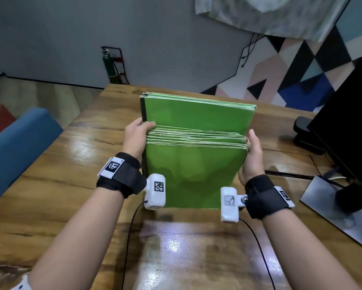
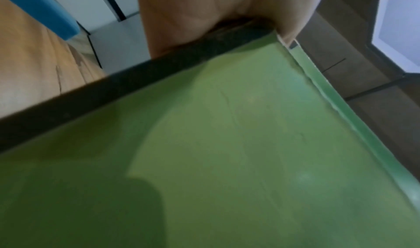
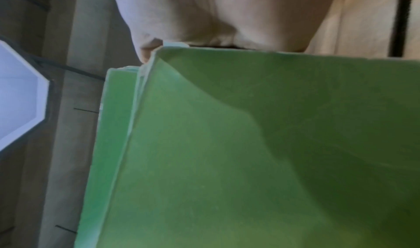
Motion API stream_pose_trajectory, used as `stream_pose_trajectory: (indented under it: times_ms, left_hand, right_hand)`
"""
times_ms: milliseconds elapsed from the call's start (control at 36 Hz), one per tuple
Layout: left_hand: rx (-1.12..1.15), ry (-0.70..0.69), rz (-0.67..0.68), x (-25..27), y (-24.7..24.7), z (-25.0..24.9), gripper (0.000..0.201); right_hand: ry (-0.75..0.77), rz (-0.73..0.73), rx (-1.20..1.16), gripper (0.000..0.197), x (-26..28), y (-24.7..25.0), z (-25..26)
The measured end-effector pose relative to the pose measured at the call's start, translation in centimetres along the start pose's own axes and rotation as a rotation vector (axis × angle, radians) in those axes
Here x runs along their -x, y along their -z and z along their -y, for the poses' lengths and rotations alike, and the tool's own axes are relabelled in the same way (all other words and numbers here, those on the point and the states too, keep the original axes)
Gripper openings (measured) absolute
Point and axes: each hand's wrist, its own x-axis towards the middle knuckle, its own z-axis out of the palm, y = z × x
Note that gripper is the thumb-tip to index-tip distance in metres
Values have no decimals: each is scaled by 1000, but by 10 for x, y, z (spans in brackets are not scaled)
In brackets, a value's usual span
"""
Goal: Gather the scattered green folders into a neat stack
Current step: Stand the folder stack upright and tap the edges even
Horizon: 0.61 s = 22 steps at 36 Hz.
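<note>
Several green folders (image 1: 194, 174) stand upright on edge over the wooden table (image 1: 71, 174), pressed together as one bundle. The rear ones (image 1: 196, 116) rise higher than the front ones, so the top edges sit at two levels. A dark spine strip runs down the bundle's left side. My left hand (image 1: 136, 137) grips the left edge, thumb across the lower tops. On the right edge my right hand (image 1: 252, 158) holds the bundle, thumb pointing up. The left wrist view shows a green cover (image 2: 227, 144) under my palm (image 2: 204, 14). The right wrist view shows the cover (image 3: 250, 144) below my right hand (image 3: 216, 13).
A black monitor (image 1: 347, 114) stands at the right on a grey base plate (image 1: 330, 208), with a black object (image 1: 307, 135) behind it. A blue seat (image 1: 19, 147) lies off the table's left edge. A green cylinder (image 1: 110, 63) stands by the far wall.
</note>
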Motion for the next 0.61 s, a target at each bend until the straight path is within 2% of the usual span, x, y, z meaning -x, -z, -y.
stream_pose_trajectory:
  times_ms: [83,139,167,250,306,361,417,472,528,611]
  left_hand:
    - [-31,46,-33,-6,1,1,4]
    - [-39,108,-33,-8,3,1,17]
    - [-32,123,-29,-9,3,2,15]
    - [21,134,18,-8,3,4,11]
    - [44,128,15,-7,3,4,12]
    - [43,110,-6,-7,3,4,10]
    - [24,108,-15,-7,3,4,7]
    - [16,113,-13,-6,2,3,8]
    - [14,128,-10,-5,3,2,10]
    - [5,145,-4,-4,3,2,17]
  right_hand:
    - [-19,38,-56,68,-1,2,-6]
    - [-16,38,-56,68,2,0,-7]
    - [-20,34,-50,68,2,1,-7]
    - [0,56,26,68,0,3,-2]
    - [63,73,106,60,-5,2,9]
    - [284,44,321,65,-10,-4,28]
    - [554,-48,658,73,-12,-14,50]
    - [809,-115,1012,63,-12,-27,72]
    - [872,-97,1372,55,-11,-40,82]
    - [733,67,1753,64,-10,-48,69]
